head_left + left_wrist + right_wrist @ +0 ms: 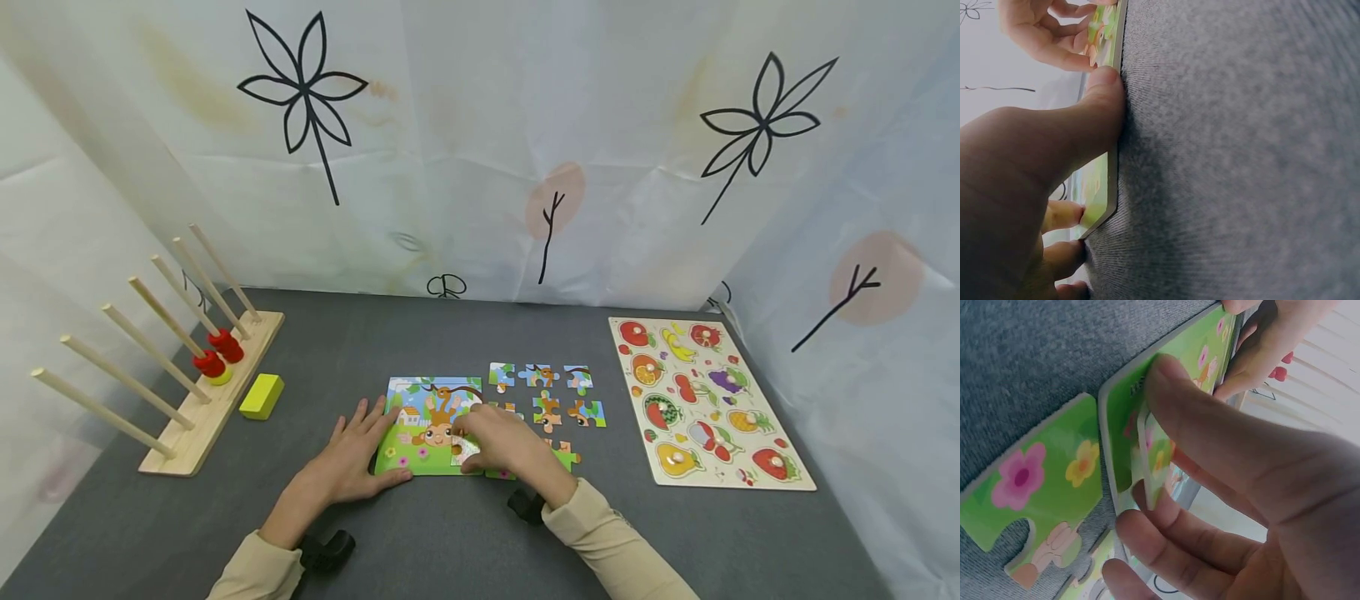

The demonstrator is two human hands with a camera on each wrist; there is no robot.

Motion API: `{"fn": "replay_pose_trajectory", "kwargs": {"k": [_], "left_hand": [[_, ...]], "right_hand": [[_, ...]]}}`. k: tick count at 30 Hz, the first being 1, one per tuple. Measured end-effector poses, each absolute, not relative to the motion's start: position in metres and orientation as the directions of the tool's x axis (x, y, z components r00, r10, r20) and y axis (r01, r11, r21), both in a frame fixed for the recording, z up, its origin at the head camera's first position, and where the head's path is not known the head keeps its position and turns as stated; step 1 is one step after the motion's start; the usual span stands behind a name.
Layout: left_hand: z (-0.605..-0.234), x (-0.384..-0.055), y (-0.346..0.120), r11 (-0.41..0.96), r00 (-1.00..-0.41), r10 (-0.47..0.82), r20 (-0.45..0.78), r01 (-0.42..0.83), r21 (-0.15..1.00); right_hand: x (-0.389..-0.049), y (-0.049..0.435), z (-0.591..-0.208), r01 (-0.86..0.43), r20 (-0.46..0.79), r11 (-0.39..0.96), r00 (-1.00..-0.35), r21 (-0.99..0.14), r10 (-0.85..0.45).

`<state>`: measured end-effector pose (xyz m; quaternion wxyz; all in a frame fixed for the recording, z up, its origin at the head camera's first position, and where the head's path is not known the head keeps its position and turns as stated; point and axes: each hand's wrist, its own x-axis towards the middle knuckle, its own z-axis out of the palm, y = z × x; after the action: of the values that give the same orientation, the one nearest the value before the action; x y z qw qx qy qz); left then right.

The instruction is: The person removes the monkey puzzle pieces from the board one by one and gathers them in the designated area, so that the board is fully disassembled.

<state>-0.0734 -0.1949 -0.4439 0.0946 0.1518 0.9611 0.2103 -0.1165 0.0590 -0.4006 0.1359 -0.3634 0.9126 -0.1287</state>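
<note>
A jigsaw board with a monkey picture lies flat in the middle of the table. My left hand rests on its left side, fingers spread at the left edge and thumb on the near edge. In the right wrist view, my right hand pinches a green puzzle piece between thumb and fingers, tilted over the board's lower right part. A pale patch shows beside those fingers in the head view. Next to the board's right edge lies a loose piece with a pink and a yellow flower.
Several more loose pieces lie in rows right of the board. Farther right is a fruit picture board. On the left stands a wooden peg rack with red rings, and a yellow block lies beside it. Fabric walls surround the table.
</note>
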Motion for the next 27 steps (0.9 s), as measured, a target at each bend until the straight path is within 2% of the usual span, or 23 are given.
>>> {"fn": "replay_pose_trajectory", "kwargs": {"k": [7, 18, 27], "left_hand": [[-0.444, -0.073, -0.194, 0.863, -0.936, 0.331, -0.120, 0.250, 0.438], [-0.444, -0.073, -0.194, 0.863, -0.936, 0.329, -0.121, 0.247, 0.440], [-0.444, -0.073, -0.195, 0.866, -0.936, 0.330, -0.121, 0.250, 0.433]], "right_hand": [[-0.115, 0.063, -0.399, -0.619, -0.145, 0.716, -0.715, -0.324, -0.684], [-0.118, 0.102, -0.395, -0.612, -0.065, 0.688, -0.727, -0.390, -0.683], [-0.114, 0.145, -0.390, -0.536, -0.085, 0.748, -0.788, -0.392, -0.610]]}}
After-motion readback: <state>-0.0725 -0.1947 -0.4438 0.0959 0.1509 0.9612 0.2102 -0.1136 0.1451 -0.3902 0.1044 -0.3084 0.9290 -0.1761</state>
